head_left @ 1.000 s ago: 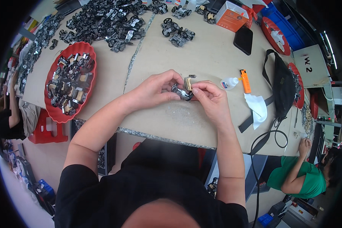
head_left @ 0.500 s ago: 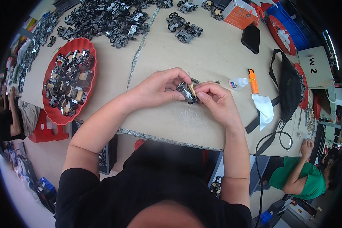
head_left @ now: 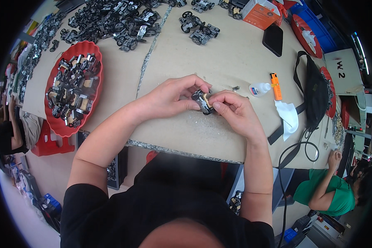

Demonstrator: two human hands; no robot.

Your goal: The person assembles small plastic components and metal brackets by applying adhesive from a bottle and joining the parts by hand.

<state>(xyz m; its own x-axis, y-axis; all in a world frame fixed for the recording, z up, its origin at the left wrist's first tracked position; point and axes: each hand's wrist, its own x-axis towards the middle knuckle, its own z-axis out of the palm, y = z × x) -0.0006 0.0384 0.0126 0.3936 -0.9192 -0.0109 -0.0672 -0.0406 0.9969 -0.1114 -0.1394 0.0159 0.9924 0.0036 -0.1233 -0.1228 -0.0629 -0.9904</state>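
a small dark wheeled assembly (head_left: pixel 200 100) sits between the person's two bare hands, just above the table (head_left: pixel 227 53) and near its front edge. the left hand (head_left: pixel 174 97) holds it in a narrow grip, thumb on the near side and fingers curled over the far side; those fingertips are partly hidden behind the piece, so how far they wrap around it cannot be seen. a tan part (head_left: pixel 207 100) shows on the side of the assembly toward the right hand (head_left: pixel 235 110). there the thumb and forefinger are close together, with the tips at the tan part; whether they pinch it or only press against it i cannot tell, and the other fingers are folded and mostly out of sight. fine detail is too small to read.

a little grey piece (head_left: pixel 235 88) lies just beyond the right hand, its shape unclear. on the left, a red scalloped bowl (head_left: pixel 65 131) holds similar tan-and-dark pieces, overlapping so that many are covered. behind it, a heap of dark wheeled pieces (head_left: pixel 115 22) is cut off by the upper edge. the co-worker in green (head_left: pixel 332 198) at the right is partly lost in the dark fisheye rim.
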